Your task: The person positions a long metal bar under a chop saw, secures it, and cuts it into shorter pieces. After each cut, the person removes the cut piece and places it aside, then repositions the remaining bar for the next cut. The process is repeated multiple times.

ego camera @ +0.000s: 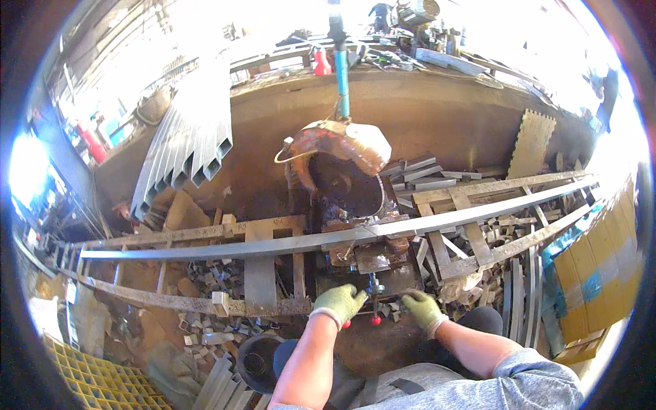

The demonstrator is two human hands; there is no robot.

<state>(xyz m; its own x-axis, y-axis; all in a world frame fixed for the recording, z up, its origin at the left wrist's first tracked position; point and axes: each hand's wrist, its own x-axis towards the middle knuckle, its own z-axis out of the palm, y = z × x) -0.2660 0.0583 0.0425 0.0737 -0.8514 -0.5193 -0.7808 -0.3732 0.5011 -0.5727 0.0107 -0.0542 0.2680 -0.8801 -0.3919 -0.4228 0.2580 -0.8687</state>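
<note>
My left hand (336, 303), in a pale green work glove, is just left of the vise screw (376, 287). Whether its fingertips touch metal is unclear. A similar glove covers my right hand (423, 310), held to the right of the screw with no object visible in it. Red knobs (375, 320) end the handle bars below the screw. Beyond, a long square metal tube (287, 245) lies crosswise through the vise (373, 260). The worn orange-red guard of a cut-off saw (328, 139) stands over it, with a teal lever (342, 82) rising from its top.
Steel roller frames (189, 302) support the tube on both sides. Square tubes (192, 164) jut in from the upper left. Short offcuts (215, 279) litter the floor. A black bucket (259, 356) stands near my left knee, cardboard (597, 271) at right. Someone (380, 18) is far back.
</note>
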